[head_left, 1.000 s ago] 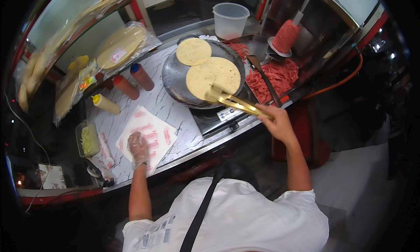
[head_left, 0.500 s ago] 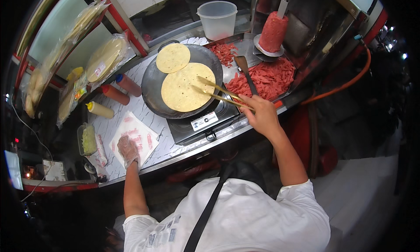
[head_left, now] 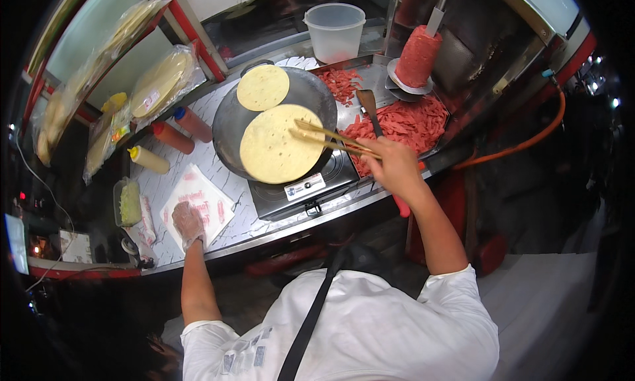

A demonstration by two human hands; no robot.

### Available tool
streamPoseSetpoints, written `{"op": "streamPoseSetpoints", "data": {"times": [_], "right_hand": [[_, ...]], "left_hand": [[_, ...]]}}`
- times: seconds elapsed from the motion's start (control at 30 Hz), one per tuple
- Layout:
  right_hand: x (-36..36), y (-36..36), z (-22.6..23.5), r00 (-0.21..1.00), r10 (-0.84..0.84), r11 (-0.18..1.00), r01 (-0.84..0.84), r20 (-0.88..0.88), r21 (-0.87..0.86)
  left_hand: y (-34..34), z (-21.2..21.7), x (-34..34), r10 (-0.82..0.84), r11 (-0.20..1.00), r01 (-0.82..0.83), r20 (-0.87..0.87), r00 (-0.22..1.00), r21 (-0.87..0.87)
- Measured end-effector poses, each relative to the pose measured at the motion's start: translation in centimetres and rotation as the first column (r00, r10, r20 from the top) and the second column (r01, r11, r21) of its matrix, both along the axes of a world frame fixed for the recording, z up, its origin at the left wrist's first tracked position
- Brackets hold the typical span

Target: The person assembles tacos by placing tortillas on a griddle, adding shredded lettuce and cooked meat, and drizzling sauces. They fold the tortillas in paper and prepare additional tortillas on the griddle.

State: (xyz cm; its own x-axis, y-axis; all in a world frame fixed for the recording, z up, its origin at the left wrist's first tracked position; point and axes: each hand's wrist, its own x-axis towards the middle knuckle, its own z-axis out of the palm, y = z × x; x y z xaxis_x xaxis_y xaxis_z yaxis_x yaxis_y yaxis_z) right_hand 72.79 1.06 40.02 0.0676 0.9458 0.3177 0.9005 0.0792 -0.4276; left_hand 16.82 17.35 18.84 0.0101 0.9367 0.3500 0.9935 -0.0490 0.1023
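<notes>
My right hand grips gold-coloured tongs, their tips at the right part of a large flat tortilla. That tortilla lies on a dark round pan and hangs a little over its near edge. Behind it on the pan is a smaller tortilla. My left hand, in a clear plastic glove, rests palm down with fingers extended on white printed paper sheets. The pan stands on a black tabletop stove.
Right of the pan, a metal tray holds shredded red meat, a wooden-bladed spatula and a meat spit. Sauce bottles and a tub of shredded greens stand left. Bagged tortillas sit on the shelf; a clear bucket is behind.
The large tortilla has slid toward the near edge of the pan, with the tongs at it. My left hand stays on the paper sheets.
</notes>
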Motion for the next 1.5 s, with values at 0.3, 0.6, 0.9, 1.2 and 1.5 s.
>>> {"op": "streamPoseSetpoints", "data": {"times": [0.3,0.6,0.9,1.2,1.5], "right_hand": [[-5.4,0.9,-0.3,0.997,0.072,0.997,-0.072,0.026,0.023],[-7.3,2.3,-0.8,0.99,-0.138,0.988,0.138,-0.001,0.075],[-6.5,-0.1,2.1,0.991,-0.135,0.991,0.135,0.018,-0.005],[-1.0,8.2,1.1,0.81,-0.412,0.906,0.315,-0.418,-0.281],[-2.7,19.9,-2.4,0.907,-0.232,0.973,0.208,-0.351,-0.104]], "left_hand": [[0.1,0.4,-0.2,-0.025,1.0,0.026,0.089,0.996,-0.009],[-0.3,1.4,0.5,-0.012,0.997,0.023,0.14,0.99,-0.073],[-0.3,0.1,-0.3,-0.098,0.994,0.087,0.215,0.972,0.062],[-0.6,0.5,-0.3,-0.127,0.992,0.116,0.355,0.926,0.053],[-0.7,0.9,-0.1,-0.079,0.996,0.085,0.367,0.927,0.001]]}}
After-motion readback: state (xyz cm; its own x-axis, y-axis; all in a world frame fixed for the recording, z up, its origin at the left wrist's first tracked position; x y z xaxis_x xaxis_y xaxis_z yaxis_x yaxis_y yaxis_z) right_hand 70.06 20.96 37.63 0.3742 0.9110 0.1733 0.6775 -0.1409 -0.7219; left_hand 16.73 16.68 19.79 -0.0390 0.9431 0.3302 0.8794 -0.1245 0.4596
